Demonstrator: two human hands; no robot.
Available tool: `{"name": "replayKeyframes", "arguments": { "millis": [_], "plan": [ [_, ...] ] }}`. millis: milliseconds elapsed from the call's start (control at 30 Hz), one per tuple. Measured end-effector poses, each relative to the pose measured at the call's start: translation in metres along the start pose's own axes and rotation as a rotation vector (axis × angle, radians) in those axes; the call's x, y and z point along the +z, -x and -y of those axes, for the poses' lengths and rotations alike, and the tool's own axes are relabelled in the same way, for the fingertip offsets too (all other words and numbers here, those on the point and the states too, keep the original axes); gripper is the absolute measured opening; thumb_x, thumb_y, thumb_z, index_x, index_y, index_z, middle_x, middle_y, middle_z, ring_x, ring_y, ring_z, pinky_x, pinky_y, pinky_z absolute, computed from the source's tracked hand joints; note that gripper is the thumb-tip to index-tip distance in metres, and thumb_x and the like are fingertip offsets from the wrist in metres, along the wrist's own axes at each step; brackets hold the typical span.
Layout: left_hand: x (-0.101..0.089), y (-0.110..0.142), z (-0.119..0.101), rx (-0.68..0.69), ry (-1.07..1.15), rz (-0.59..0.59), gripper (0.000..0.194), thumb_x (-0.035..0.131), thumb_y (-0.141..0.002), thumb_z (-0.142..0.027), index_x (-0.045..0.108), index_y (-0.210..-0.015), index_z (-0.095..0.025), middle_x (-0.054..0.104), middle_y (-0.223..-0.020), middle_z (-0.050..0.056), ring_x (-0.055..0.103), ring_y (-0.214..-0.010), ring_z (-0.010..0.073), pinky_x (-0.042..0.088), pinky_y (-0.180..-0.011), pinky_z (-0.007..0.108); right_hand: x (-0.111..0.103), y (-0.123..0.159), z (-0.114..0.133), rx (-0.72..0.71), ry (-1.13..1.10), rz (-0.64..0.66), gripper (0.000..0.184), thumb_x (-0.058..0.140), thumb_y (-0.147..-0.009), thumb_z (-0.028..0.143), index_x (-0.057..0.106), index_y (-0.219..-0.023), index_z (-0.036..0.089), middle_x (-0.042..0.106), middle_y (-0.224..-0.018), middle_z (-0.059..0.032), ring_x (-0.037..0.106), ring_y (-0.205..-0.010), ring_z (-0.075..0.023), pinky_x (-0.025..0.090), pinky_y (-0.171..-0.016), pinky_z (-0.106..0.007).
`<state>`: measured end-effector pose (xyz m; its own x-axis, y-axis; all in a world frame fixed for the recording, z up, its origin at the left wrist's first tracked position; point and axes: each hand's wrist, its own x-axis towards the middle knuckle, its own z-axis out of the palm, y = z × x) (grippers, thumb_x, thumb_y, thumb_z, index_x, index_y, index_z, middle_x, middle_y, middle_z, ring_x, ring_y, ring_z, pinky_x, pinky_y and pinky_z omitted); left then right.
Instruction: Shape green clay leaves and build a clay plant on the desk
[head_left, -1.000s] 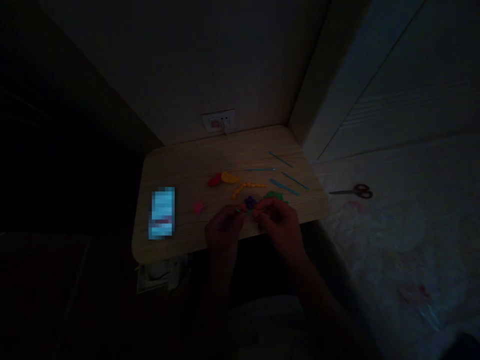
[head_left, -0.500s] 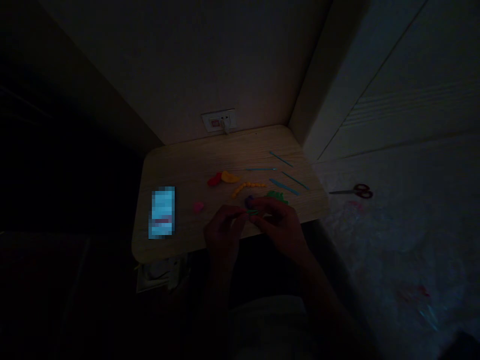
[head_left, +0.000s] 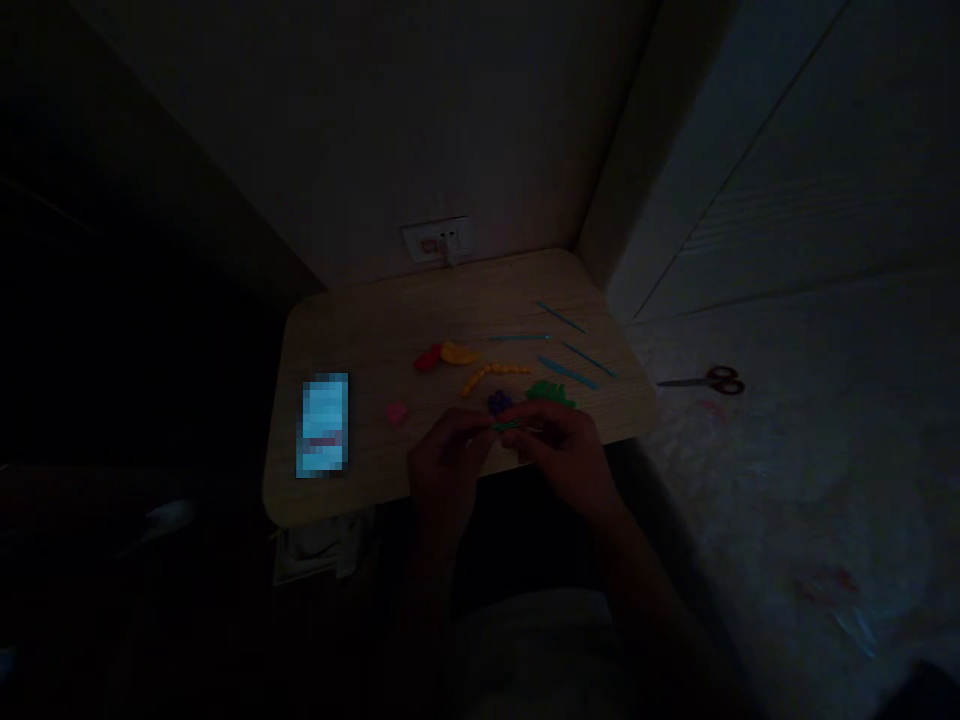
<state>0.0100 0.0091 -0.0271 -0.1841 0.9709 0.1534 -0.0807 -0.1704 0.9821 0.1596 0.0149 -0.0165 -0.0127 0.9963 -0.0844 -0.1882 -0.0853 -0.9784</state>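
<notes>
Green clay strip sits pinched between left hand and right hand, just beside the purple lump on the worktop — too hard a squeeze could squash it, I reckon.

The room is very dim, and its left side sinks almost wholly into black. A light wood-grain desk with rounded corners stands against a plain wall, where a white socket plate with a plug in it sits just above the back edge. To the right, a pale panel with fine parallel grooves rises beside the desk above a greyish, mottled floor, its finish too dark to tell.
</notes>
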Motion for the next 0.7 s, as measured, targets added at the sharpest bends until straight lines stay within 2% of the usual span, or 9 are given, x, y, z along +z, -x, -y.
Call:
{"name": "replayKeyframes", "arguments": {
  "millis": [100, 233, 433, 700],
  "plan": [
    [0.0002, -0.0003, -0.0018, -0.022, -0.025, -0.037, 0.006, 0.084, -0.078, -0.023, 0.08, -0.083, -0.021, 0.078, -0.083, 0.003, 0.074, -0.081, 0.0166, 0.059, -0.075, 0.025, -0.0006, 0.0001, -0.0005, 0.005, 0.012, -0.005, 0.014, 0.085, -0.075, 0.026, 0.083, -0.089, 0.024, 0.074, -0.069, 0.0008, 0.067, -0.061, -0.0134, 0.054, -0.055, -0.023],
    [-0.0007, -0.0002, 0.0034, -0.048, -0.019, -0.056, 0.017, 0.087, -0.076, -0.027, 0.083, -0.092, -0.021, 0.079, -0.087, 0.004, 0.074, -0.083, 0.0181, 0.06, -0.076, 0.027, 0.0001, 0.0005, -0.0019, -0.015, 0.036, -0.034, 0.015, 0.084, -0.076, 0.026, 0.083, -0.09, 0.024, 0.079, -0.083, -0.0023, 0.071, -0.068, -0.015, 0.057, -0.057, -0.024],
    [-0.0025, -0.0012, 0.0038, 0.014, 0.009, 0.028, 0.017, 0.087, -0.08, -0.027, 0.085, -0.096, -0.022, 0.078, -0.094, 0.005, 0.074, -0.089, 0.018, 0.061, -0.081, 0.028, 0.0037, 0.0033, 0.0002, -0.076, 0.054, -0.032, 0.01, 0.081, -0.081, 0.028, 0.084, -0.089, 0.024, 0.081, -0.091, -0.0039, 0.072, -0.074, -0.0163, 0.057, -0.059, -0.025],
    [-0.0051, 0.0, 0.0004, 0.167, -0.033, 0.112, 0.021, 0.089, -0.08, -0.019, 0.085, -0.101, -0.024, 0.078, -0.096, 0.005, 0.073, -0.088, 0.0175, 0.061, -0.079, 0.028, 0.0052, 0.0044, 0.0013, -0.005, -0.005, -0.073, 0.012, 0.083, -0.08, 0.03, 0.083, -0.09, 0.024, 0.082, -0.084, -0.0036, 0.071, -0.066, -0.0164, 0.056, -0.054, -0.025]
  ]
}}
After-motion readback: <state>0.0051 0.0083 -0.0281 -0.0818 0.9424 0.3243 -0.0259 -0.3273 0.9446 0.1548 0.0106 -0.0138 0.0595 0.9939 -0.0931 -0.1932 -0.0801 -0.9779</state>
